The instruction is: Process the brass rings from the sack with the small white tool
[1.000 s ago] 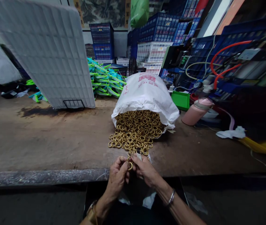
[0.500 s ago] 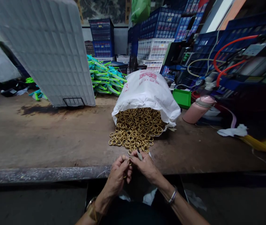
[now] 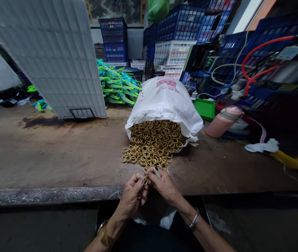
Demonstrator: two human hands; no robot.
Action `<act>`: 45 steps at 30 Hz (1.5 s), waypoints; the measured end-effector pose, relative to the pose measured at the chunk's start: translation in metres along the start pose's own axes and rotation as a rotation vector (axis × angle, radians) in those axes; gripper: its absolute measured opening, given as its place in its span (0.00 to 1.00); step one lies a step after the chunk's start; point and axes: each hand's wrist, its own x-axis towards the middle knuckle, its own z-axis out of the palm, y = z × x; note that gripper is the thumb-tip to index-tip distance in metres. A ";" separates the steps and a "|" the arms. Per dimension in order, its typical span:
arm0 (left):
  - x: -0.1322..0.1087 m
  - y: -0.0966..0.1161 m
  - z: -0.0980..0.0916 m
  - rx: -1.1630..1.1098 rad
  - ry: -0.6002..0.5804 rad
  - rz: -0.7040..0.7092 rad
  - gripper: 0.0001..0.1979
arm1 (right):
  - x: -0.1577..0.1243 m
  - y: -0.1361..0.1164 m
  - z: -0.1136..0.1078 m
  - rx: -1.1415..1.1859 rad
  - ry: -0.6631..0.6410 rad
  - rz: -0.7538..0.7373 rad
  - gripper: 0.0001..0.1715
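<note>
From my remote seat I saw the left hand (image 3: 132, 194) pinching a round, gold-coloured metal ring (image 3: 146, 179) over the near edge of a brown tabletop (image 3: 67, 154). The right hand (image 3: 165, 186) met that ring with closed fingertips and gripped 1 slim grey tool with a black end (image 3: 158, 173) (its kind I couldn't tell). At 12 o'clock, loose gold-coloured rings (image 3: 149, 154) spilled from a white sack with red print (image 3: 162, 105); a pink cylindrical bottle (image 3: 222, 123) was at 2 o'clock.
</note>
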 end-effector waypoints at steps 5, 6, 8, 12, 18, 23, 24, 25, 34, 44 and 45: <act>0.001 -0.003 -0.002 0.069 -0.005 0.043 0.15 | -0.008 0.000 -0.002 -0.472 0.002 -0.167 0.08; 0.001 -0.003 -0.003 0.086 -0.005 0.049 0.15 | -0.010 -0.001 -0.001 -0.543 -0.023 -0.181 0.09; 0.001 -0.004 -0.004 0.110 -0.001 0.054 0.15 | -0.013 -0.002 0.000 -0.636 -0.051 -0.187 0.10; 0.002 -0.005 -0.005 0.137 0.025 0.054 0.16 | -0.015 -0.005 0.002 -0.757 -0.075 -0.182 0.13; -0.004 -0.005 -0.002 0.125 0.047 0.026 0.17 | -0.012 -0.007 0.002 -0.971 -0.060 -0.118 0.16; -0.023 0.003 0.002 0.033 -0.045 0.025 0.14 | 0.000 0.000 -0.016 -1.076 0.106 0.022 0.15; -0.024 0.005 0.002 -0.011 -0.053 0.015 0.14 | 0.002 0.001 -0.019 -1.074 0.139 0.014 0.15; -0.025 0.007 0.001 -0.057 -0.050 0.006 0.14 | 0.004 0.002 -0.021 -1.066 0.161 -0.008 0.15; -0.014 0.009 -0.016 -0.247 0.052 -0.014 0.10 | 0.012 -0.002 -0.005 -1.102 0.156 -0.122 0.05; -0.005 0.006 -0.029 -0.420 0.048 -0.147 0.12 | 0.021 -0.003 -0.003 -1.142 0.152 -0.055 0.07; -0.005 0.007 -0.028 -0.414 0.059 -0.139 0.12 | 0.022 -0.003 -0.005 -1.107 0.170 -0.059 0.07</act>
